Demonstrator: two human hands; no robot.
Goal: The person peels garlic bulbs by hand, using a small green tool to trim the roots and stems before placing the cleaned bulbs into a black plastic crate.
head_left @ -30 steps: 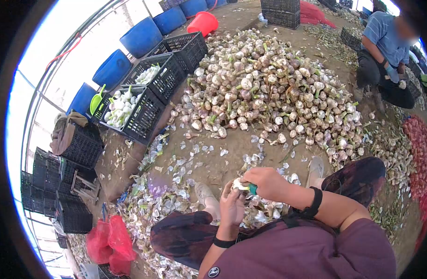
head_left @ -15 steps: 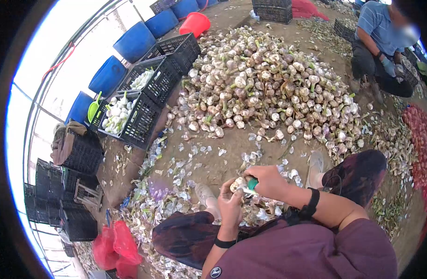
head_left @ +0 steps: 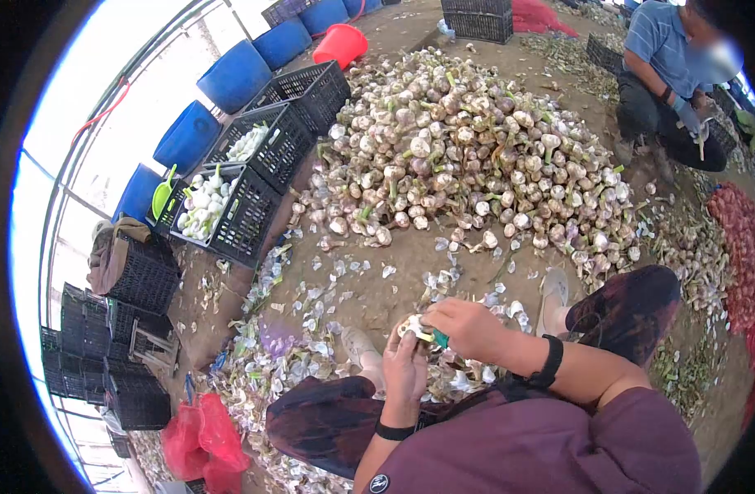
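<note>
Between my thumb and fingers, my left hand grips a garlic bulb with a pale green stub of stem. My right hand is closed around a green-handled tool, its fingers right at the bulb; the tool's working end is mostly hidden. Both hands are held low between my knees, over a litter of papery garlic skins on the ground. Beyond my feet rises a big heap of untrimmed garlic bulbs.
At the left, black crates hold white peeled garlic, with a lime-green scoop beside them. Blue barrels and a red bucket stand behind. Red mesh sacks lie lower left. At the right, a gloved co-worker crouches by a full net sack.
The bulb has turned in my left hand, so its pale cut side and green stub show. My right hand has shifted slightly, fingers now over the bulb.
</note>
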